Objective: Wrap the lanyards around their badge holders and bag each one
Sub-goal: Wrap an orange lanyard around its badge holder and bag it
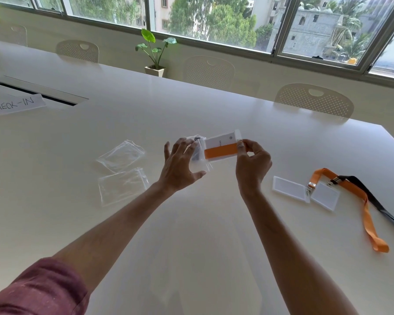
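Your right hand point(251, 162) has a pinch grip on the orange-wrapped badge holder point(222, 147), held above the table point(191, 223) centre. Your left hand point(180, 163) cups the clear bag point(199, 155) at its 9 o'clock, fingers spread.

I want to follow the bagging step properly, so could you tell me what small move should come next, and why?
Probably slide the wrapped badge holder leftward, deeper into the clear bag: the right hand pinches its outer end, the left hand steadies the bag, and most of the holder is outside.
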`<state>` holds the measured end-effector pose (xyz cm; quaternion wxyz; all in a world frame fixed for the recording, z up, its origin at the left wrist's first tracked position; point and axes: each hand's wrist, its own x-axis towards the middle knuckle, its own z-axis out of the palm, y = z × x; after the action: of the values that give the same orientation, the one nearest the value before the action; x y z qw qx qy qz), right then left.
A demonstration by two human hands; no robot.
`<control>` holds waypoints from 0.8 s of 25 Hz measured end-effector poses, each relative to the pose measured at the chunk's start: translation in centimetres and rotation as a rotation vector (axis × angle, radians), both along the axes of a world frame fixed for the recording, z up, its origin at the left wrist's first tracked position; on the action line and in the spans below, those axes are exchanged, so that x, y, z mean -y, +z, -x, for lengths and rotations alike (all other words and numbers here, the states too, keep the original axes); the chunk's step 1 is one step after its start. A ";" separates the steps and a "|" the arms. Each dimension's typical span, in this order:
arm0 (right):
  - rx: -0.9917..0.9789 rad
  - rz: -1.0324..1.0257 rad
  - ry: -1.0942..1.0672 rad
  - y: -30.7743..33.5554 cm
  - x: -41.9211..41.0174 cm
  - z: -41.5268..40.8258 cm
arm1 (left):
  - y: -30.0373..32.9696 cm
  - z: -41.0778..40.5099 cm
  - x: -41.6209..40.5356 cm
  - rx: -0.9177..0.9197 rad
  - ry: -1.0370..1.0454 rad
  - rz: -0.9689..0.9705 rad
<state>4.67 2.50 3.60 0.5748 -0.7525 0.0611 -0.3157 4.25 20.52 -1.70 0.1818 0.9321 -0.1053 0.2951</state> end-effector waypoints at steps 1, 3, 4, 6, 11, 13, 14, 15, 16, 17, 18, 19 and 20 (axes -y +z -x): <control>-0.010 0.001 0.007 -0.2 0.0 0.0 | 0.0 0.0 0.1 0.003 -0.004 0.003; -0.026 0.003 0.025 -0.5 -0.1 0.0 | 0.1 -0.1 0.1 0.007 -0.002 0.003; -0.032 0.005 0.035 -0.7 -0.1 0.0 | 0.2 -0.2 0.0 0.008 0.003 0.002; -0.041 0.005 0.062 -0.8 0.0 -0.1 | 0.3 -0.2 -0.2 0.017 0.006 -0.003; -0.062 0.043 0.164 -0.6 0.0 -0.6 | 0.5 -0.1 0.1 0.027 -0.051 -0.056; -0.080 0.063 0.197 -0.7 -0.3 -0.6 | 0.7 0.0 0.5 0.027 -0.065 -0.065; -0.087 0.071 0.206 -0.9 -0.5 -0.5 | 0.8 -0.1 0.7 0.030 -0.069 -0.066; -0.092 0.078 0.212 -1.1 -0.7 -0.4 | 0.9 0.0 1.0 0.038 -0.072 -0.069; -0.094 0.082 0.216 -1.3 -0.8 -0.4 | 1.1 0.0 1.2 0.050 -0.075 -0.074; -0.094 0.083 0.224 -1.5 -0.9 -0.3 | 1.2 0.0 1.3 0.066 -0.076 -0.079; -0.096 0.080 0.238 -1.7 -0.9 -0.2 | 1.3 0.0 1.4 0.085 -0.077 -0.084; -0.103 0.067 0.260 -1.7 -0.9 -0.1 | 1.4 0.1 1.5 0.105 -0.078 -0.090; -0.118 0.040 0.294 -1.7 -1.0 -0.1 | 1.4 0.1 1.6 0.128 -0.081 -0.095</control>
<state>4.77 3.47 1.85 0.5953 -0.7817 -0.0225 -0.1845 4.17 18.91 -0.27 0.1418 0.9138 -0.1681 0.3414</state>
